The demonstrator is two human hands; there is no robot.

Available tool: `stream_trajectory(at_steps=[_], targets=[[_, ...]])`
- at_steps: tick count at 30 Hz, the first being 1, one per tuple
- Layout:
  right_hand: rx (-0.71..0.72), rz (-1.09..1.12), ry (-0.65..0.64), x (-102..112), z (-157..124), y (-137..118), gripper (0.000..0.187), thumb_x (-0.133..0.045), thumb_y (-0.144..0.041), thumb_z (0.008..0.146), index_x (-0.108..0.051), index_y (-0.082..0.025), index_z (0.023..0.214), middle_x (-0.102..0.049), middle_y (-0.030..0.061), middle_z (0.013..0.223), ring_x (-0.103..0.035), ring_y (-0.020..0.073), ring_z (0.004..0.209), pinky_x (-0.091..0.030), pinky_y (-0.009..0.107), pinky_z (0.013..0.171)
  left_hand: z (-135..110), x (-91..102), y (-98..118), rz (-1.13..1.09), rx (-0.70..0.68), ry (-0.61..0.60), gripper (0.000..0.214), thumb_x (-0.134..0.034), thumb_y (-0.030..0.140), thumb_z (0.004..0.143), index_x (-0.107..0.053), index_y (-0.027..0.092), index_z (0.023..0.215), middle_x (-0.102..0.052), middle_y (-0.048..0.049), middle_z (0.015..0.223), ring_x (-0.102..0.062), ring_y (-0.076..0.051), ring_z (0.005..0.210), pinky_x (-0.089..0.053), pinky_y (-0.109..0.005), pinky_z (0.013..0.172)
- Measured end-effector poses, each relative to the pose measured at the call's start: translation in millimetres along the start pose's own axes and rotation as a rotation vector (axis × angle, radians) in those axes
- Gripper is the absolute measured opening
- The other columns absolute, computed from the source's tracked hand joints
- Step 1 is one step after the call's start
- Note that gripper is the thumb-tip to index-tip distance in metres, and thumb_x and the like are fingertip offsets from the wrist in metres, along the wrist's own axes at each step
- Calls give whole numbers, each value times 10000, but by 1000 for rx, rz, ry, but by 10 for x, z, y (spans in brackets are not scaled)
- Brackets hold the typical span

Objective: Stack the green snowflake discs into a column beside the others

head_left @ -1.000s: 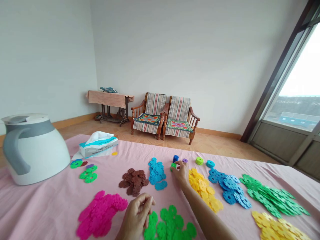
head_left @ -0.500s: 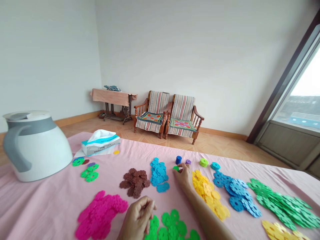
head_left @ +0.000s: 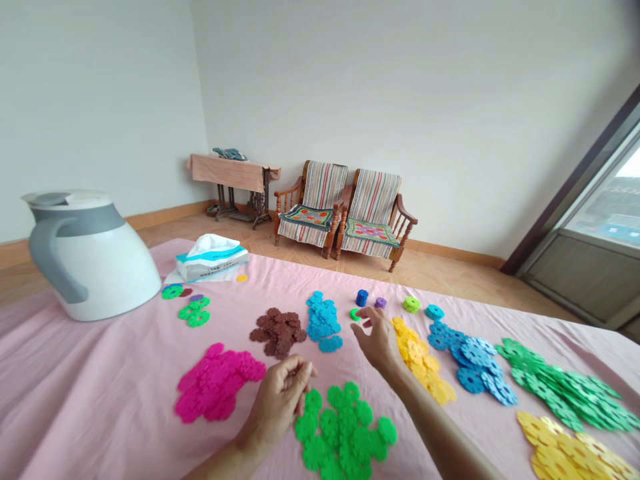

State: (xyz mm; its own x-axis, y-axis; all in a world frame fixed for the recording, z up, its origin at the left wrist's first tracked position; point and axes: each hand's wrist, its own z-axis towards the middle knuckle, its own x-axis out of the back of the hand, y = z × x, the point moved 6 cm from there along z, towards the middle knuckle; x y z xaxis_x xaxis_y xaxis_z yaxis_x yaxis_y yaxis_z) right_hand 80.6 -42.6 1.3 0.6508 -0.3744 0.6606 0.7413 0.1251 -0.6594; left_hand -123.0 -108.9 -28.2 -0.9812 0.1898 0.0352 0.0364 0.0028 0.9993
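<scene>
My right hand (head_left: 379, 339) is just in front of a small green notched disc (head_left: 355, 314), thumb and fingers apart with nothing between them. My left hand (head_left: 281, 395) is closed, its fingers curled at the left edge of a pile of bright green notched discs (head_left: 345, 433); whatever it may hold is hidden. Behind the green disc stand a dark blue stack of discs (head_left: 362, 298) and a purple stack (head_left: 381, 303). Beside my right wrist lie yellow discs (head_left: 420, 357). Brown discs (head_left: 278, 332) and light blue discs (head_left: 323, 320) lie beyond my left hand.
A white and grey jug (head_left: 110, 267) stands at the left, near a tissue box (head_left: 213, 261). Magenta discs (head_left: 215, 383) lie left of my hands. Blue discs (head_left: 473, 360), dark green discs (head_left: 565, 383) and more yellow discs (head_left: 570, 447) spread rightward on the pink cloth (head_left: 125, 400).
My right hand has let go of the green disc and drawn back toward me, its fingers opening. My left hand stays curled. The view has tipped down, showing more of the near green pile.
</scene>
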Motion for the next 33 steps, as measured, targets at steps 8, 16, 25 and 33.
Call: stream_trajectory(at_steps=[8,16,25,33], targets=[[198,-68,-594,61,-872,-567,254,-597,-114,649,-614,-177,894,-578,50,909,-551,173,820,-419,270,709,-17,15,23,-47,-5,22,372,-540,517,791,-544,147,829,-448,72,517,-415,-49,368,-270,-133,333],[127,-168,-549,63,-862,-402,180,-599,-128,662,-586,-152,840,-575,63,885,-537,181,808,-386,273,695,-6,-15,52,49,-55,-20,359,-517,495,812,-560,139,798,-478,50,561,-425,-52,375,-271,-145,337],[32,293,-494,30,-830,-541,110,-512,-78,678,-566,-172,699,-505,-45,593,-459,90,569,-323,188,513,-31,-107,88,217,-143,-102,289,-588,421,796,-620,138,849,-505,31,575,-430,-74,441,-307,-168,405],[225,243,-380,-58,-959,-704,390,-554,-65,697,-570,-220,1054,-609,10,866,-570,135,725,-439,238,669,-10,-103,44,71,-89,-139,372,-567,498,793,-520,140,706,-384,67,534,-346,-61,430,-248,-167,392]])
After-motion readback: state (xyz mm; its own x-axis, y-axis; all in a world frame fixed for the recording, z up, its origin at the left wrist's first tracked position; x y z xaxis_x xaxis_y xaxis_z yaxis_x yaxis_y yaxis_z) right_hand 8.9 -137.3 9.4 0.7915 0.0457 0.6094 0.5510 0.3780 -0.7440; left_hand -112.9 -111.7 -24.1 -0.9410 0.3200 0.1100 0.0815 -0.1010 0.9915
